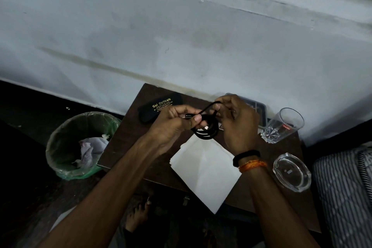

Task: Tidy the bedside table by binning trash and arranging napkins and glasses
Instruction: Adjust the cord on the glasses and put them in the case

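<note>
A coiled black cable [206, 133] hangs above the dark wooden bedside table [128, 137]. My left hand [173, 125] pinches the coil and one plug end with thumb and fingers. My right hand [237, 121] grips a loop of the same cable from the right. Under my hands a stack of white napkins [205, 169] lies on the table. A black glasses case [155, 108] with gold lettering rests at the back left. A clear drinking glass [281, 127] stands at the back right. A green-lined bin [80, 143] with crumpled paper sits on the floor left of the table.
A clear glass ashtray [291, 171] sits near the table's right edge. A grey tray [259, 108] lies behind my right hand against the white wall. Striped bedding [346, 191] borders the table on the right. A bare foot [138, 217] shows below the table.
</note>
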